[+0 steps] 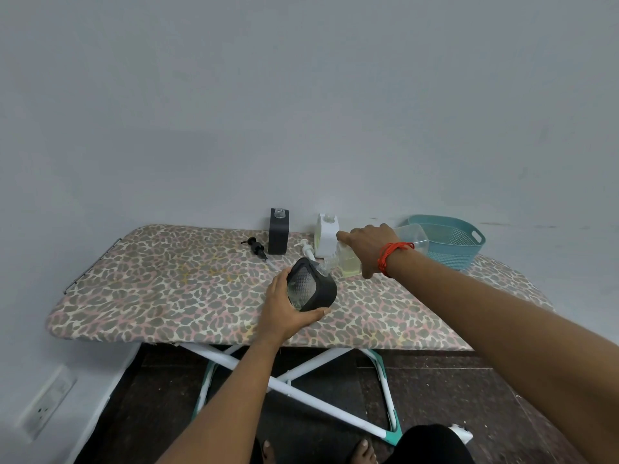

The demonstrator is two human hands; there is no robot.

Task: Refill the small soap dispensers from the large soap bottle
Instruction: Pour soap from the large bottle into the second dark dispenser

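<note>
Leopard-print ironing board (pixel 174 296) on crossed legs against grey wall (pixel 301 95).

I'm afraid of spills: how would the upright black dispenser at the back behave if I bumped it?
The black dispenser looks boxy and flat-based, so it would likely slide, not roll. Its clear neck looks like glass, probably fragile. With no pump fitted, tipping could spill any contents.

Leopard-print ironing-board cover (pixel 167 289), teal basket (pixel 449 226), black dispenser (pixel 321 291), white dispenser (pixel 326 239), pale yellow-green soap (pixel 350 263), red wrist thread (pixel 388 256).
</note>
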